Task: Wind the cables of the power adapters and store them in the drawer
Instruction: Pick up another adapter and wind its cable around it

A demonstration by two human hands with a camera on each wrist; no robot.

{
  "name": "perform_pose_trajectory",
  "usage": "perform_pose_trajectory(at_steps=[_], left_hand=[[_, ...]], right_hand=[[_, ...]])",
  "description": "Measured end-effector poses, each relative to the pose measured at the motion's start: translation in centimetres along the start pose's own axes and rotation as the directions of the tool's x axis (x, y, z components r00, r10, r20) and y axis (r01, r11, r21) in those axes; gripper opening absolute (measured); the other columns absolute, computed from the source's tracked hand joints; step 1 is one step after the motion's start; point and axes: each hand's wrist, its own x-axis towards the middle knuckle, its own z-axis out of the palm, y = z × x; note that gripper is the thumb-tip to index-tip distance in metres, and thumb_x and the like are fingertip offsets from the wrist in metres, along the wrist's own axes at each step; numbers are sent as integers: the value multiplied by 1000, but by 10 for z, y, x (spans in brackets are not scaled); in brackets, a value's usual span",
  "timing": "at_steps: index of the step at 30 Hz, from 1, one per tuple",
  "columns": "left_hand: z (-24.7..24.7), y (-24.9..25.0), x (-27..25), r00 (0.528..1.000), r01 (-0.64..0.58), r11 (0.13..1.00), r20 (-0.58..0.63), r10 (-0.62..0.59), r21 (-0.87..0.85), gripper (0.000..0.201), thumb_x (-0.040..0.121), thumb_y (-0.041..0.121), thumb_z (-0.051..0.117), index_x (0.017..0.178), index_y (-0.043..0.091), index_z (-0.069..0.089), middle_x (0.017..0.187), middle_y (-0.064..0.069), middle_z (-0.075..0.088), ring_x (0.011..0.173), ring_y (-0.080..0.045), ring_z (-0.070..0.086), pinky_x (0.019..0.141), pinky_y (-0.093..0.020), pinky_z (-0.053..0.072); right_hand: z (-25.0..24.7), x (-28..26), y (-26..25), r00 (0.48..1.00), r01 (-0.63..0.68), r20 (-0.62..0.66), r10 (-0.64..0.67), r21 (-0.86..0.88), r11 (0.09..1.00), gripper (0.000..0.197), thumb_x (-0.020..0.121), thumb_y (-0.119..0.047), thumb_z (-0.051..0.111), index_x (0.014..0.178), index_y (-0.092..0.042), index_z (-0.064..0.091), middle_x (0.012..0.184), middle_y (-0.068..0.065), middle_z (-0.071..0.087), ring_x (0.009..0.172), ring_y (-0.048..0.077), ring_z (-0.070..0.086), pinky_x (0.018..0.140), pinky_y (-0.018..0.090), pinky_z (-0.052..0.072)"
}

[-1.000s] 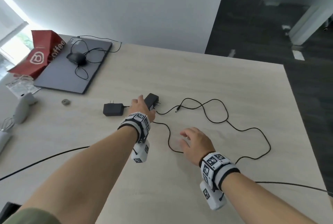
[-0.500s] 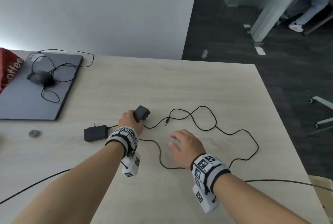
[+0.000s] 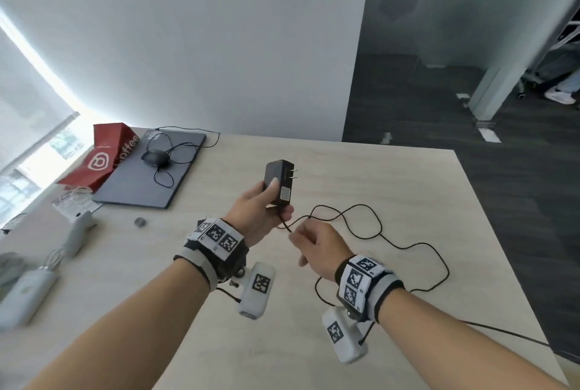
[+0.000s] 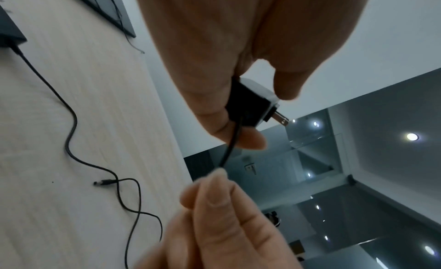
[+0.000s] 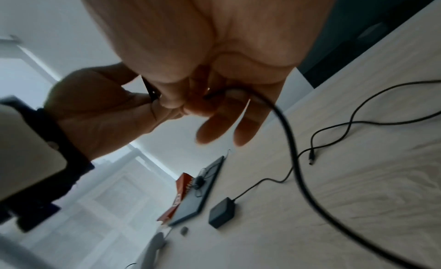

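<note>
The left hand [image 3: 260,211] is gripping the power adapter [image 3: 278,181]; the right hand [image 3: 317,245] is pinching its cable [image 3: 364,226] — winding wants steady tension, even loops

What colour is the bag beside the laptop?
Red with white lettering; the bag shows best in the head view.

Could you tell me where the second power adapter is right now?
The second adapter lies on the table, seen in the right wrist view, beside the laptop; the left hand hides it from the head view.
</note>
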Motion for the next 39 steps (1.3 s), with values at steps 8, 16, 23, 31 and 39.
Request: perform_pose_trajectory(at_steps=[8,16,23,31,39], left_hand=[[-14,12,-79,961,-229,116,206,182,967,41,81,15,68,120,25,58,103,3,63,80,-16,57,78,-28,47],[1,31,-133,905,-344,408,414,-94,845,41,76,12,66,116,16,58,86,1,64,77,-16,60,75,-31,52],[1,43,-156,971,-230,872,37,238,432,15,88,7,65,98,-2,59,82,-11,62,74,-26,66,66,-26,55],[-56,88,-169,930,-280,-165,310,198,946,33,79,15,68,110,26,64,97,9,60,81,-11,55,73,-22,45],[-77,103,-193,891,-396,753,419,176,525,33,90,-5,57,122,0,51,103,-12,59,88,-13,65,80,-24,53]], right_hand=[[-45,-59,-36,983,184,91,-161,-368,911,25,85,-37,64,63,-29,54,59,-10,50,56,7,46,59,27,39],[-61,-67,-69,953,303,17,-303,-99,948,16,81,-27,75,70,-16,70,64,5,64,58,13,51,59,29,44],[-9,-92,-83,990,129,71,-122,-106,986,29,96,-32,50,80,-19,71,56,-7,53,45,9,44,51,24,38],[5,-104,-167,922,381,208,-328,-648,659,26,88,-42,58,68,-25,62,68,-4,62,70,19,56,66,32,48],[12,-83,-161,955,277,-53,-291,-182,943,29,92,-28,61,75,-6,67,60,2,43,52,12,34,53,28,29]])
